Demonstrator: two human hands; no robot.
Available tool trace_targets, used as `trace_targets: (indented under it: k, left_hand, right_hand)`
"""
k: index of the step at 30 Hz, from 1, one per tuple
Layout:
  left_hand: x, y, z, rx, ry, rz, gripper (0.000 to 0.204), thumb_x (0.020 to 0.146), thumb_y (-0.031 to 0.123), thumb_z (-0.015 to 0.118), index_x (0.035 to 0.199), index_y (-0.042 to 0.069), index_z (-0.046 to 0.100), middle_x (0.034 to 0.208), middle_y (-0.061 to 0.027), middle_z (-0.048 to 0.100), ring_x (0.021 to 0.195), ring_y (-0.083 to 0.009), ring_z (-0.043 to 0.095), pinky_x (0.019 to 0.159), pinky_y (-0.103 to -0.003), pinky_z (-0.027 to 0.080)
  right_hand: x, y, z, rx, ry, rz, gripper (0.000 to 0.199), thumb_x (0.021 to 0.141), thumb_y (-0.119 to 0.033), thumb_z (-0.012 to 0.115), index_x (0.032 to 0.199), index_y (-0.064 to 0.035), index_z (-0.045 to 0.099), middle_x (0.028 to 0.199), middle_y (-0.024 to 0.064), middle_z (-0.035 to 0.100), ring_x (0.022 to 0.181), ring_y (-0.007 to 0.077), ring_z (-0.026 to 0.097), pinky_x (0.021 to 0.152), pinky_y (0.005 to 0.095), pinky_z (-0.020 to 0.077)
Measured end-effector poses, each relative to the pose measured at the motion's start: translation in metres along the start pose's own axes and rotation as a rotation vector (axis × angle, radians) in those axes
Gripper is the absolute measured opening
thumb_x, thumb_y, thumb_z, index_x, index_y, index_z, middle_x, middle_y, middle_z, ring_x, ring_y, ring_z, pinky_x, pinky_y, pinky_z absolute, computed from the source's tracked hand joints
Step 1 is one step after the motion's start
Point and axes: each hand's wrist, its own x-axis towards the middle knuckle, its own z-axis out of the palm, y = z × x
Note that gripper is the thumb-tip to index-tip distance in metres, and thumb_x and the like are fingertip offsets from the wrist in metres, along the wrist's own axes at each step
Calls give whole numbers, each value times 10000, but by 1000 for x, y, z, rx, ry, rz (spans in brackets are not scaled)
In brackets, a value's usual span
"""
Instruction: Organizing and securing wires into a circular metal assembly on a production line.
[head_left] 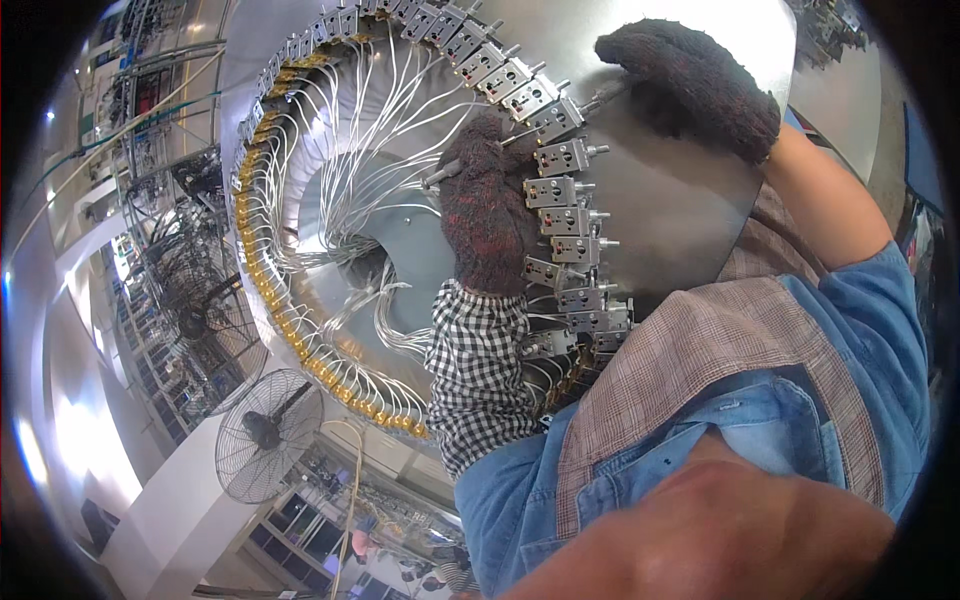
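Note:
My left hand point(484, 215), in a dark knitted glove, is closed around a metal screwdriver-like tool point(441, 176). Its thin shaft point(518, 137) points at a small metal clamp block point(560, 120) in a curved row. My right hand point(690, 85), also gloved, stretches over the steel plate just beyond that block's outer end, fingers extended and close together. Beneath it, the threaded rod point(606, 95) sticks out toward the glove; whether they touch is hard to see. More clamp blocks point(562, 157) continue along the row toward my body, with white wires point(370, 190) inside the ring.
Brass-coloured fittings point(262, 265) line the left side of the round metal machine, each with a wire running to the centre. The steel plate point(670, 215) lies right of the row. A caged fan point(268, 435) stands lower left; another fan point(195, 300) is behind it.

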Motion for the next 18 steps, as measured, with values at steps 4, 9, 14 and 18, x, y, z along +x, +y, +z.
trace_targets:
  k: [4, 9, 14, 18]
  left_hand:
    - [2, -6, 0, 16, 85, 61, 320, 890, 186, 425, 1139, -16, 418, 1023, -172, 540, 872, -244, 573, 730, -359, 502]
    - [1, -3, 1, -54, 33, 17, 320, 890, 188, 423, 1132, -20, 420, 1018, -186, 538, 880, -262, 574, 717, -385, 509]
    - [6, -15, -10, 807, 45, 403, 271, 908, 201, 401, 1063, -11, 467, 929, -128, 568, 786, -220, 594, 683, -309, 511]
    - [2, -6, 1, 390, 86, 155, 282, 918, 207, 380, 1062, -21, 463, 954, -129, 551, 791, -206, 587, 681, -300, 505]
  right_hand:
    - [-1, -4, -5, -2, -110, 7, 329, 824, -232, 528, 1114, -74, 536, 864, 26, 551, 693, 83, 526, 620, 228, 450]
    - [2, 2, -3, 94, -46, -35, 254, 791, -243, 568, 958, -51, 561, 776, 52, 567, 609, 128, 530, 557, 254, 450]
    - [2, 8, 8, 43, 106, -140, 319, 833, -238, 514, 1106, -74, 541, 799, 19, 552, 623, 65, 504, 556, 204, 433]
    - [4, -1, 10, -42, 85, 110, 293, 837, -252, 506, 1071, -85, 563, 749, 7, 553, 597, 57, 500, 505, 192, 423]
